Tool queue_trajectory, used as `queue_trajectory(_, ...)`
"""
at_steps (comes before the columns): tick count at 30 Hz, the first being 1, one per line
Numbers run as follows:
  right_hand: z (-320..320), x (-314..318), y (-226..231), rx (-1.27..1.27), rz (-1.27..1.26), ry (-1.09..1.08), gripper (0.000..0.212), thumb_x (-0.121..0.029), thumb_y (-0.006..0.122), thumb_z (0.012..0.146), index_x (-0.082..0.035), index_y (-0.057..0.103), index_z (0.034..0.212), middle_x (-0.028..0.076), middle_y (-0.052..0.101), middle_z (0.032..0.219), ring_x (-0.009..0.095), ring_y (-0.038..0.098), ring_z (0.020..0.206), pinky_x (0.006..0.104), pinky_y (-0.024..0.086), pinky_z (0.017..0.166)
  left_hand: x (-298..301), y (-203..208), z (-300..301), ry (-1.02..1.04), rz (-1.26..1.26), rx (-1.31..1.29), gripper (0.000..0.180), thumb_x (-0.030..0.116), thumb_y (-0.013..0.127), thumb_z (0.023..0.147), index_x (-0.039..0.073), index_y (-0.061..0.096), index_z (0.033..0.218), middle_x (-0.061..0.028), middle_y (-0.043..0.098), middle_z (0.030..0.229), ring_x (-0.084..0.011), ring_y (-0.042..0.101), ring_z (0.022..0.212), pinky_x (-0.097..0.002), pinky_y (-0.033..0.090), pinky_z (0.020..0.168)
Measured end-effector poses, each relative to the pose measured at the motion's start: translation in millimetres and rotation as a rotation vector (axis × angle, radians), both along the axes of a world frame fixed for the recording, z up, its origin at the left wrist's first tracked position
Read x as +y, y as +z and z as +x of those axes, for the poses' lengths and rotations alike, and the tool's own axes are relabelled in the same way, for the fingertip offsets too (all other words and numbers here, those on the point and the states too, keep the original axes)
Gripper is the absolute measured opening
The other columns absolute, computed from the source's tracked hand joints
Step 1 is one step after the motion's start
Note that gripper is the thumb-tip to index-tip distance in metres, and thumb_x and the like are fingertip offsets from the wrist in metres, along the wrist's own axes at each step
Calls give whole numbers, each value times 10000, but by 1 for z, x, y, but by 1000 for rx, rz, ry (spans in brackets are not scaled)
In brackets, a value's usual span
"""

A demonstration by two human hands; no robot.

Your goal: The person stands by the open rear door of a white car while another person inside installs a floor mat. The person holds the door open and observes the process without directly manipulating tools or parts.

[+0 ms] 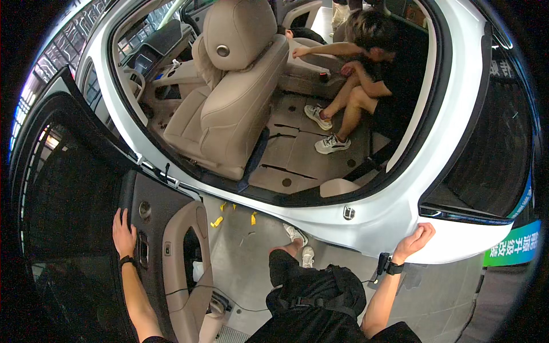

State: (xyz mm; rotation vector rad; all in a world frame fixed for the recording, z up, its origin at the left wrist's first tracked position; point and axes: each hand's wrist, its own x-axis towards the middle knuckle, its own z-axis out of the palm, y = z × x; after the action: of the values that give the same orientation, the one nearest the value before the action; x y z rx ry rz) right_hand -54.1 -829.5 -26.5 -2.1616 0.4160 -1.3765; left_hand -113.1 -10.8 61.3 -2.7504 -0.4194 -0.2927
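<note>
My left hand lies with fingers stretched along the upper edge of the open rear car door, beside its dark window glass. It grips nothing. My right hand, a strap around its wrist, is at the white rear body panel. Its fingers are curled in loosely, and no object shows in them; whether it touches the panel I cannot tell. Between my hands the doorway opens onto a beige front seat and a bare-looking cabin floor.
Inside the car sits a person in dark clothes, one arm reaching forward; another person's dark sleeve shows beyond. Yellow scraps lie on the grey ground near the sill. A thin cable runs from the door towards me.
</note>
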Motion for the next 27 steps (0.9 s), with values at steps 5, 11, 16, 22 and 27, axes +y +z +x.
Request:
queue_trajectory(5,1,-1,-1,-12,-6,0,224,-140,444,977,45,539,892,160,505,937,307,507,900,402,423,840,1,-1,0,-15,-24,-17,661,43,629,839,121,429,1464,-136,390,1532,-348,416,1380,-434,372,1151)
queue_trajectory(11,1,0,-1,-22,-5,0,230,-144,444,981,46,540,893,159,508,935,304,506,898,402,424,838,0,2,1,-6,-26,-8,665,36,631,833,119,432,1462,-139,393,1531,-348,418,1379,-431,376,1148)
queue_trajectory(16,0,-2,-2,-13,-10,10,233,-143,445,987,46,541,891,162,511,943,304,507,906,404,424,845,0,0,1,11,-25,-7,662,41,628,834,118,435,1462,-139,392,1533,-348,413,1383,-429,374,1150)
queue_trajectory(22,0,-2,-2,-17,-11,11,215,-131,454,987,45,541,898,159,508,952,303,508,910,402,425,851,-3,2,2,18,-39,-1,645,48,614,842,114,439,1458,-145,393,1531,-355,405,1387,-437,367,1152)
queue_trajectory(27,0,-3,-4,-21,-2,11,211,-128,452,986,45,542,903,157,508,954,302,510,912,395,426,849,4,-1,1,-3,-37,-10,626,56,605,851,109,442,1453,-157,398,1524,-358,407,1383,-445,367,1150)
